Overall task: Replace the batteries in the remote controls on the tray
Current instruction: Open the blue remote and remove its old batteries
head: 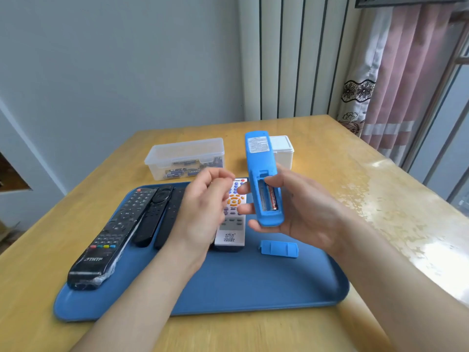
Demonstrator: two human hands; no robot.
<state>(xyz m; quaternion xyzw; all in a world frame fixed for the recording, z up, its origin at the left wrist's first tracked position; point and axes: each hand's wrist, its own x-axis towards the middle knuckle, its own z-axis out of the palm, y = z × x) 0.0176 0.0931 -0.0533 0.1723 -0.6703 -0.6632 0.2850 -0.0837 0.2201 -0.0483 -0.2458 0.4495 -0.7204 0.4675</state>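
Note:
My right hand point(299, 209) holds a blue remote point(258, 158) upright above the blue tray point(241, 283), back side toward me. Its battery bay is uncovered and one red battery point(272, 198) sits in the right slot; the left slot looks empty. The blue battery cover point(279, 248) lies on the tray below. My left hand point(203, 209) hovers just left of the remote, fingers loosely curled; I see nothing in it. On the tray lie three black remotes point(111, 232) and a white remote point(232, 224) with orange buttons, partly hidden by my left hand.
A clear plastic box point(185, 158) holding several blue batteries stands behind the tray. A white box point(283, 151) stands behind the blue remote. The wooden table point(355, 174) ends at a wall and radiator at the back, with curtains to the right.

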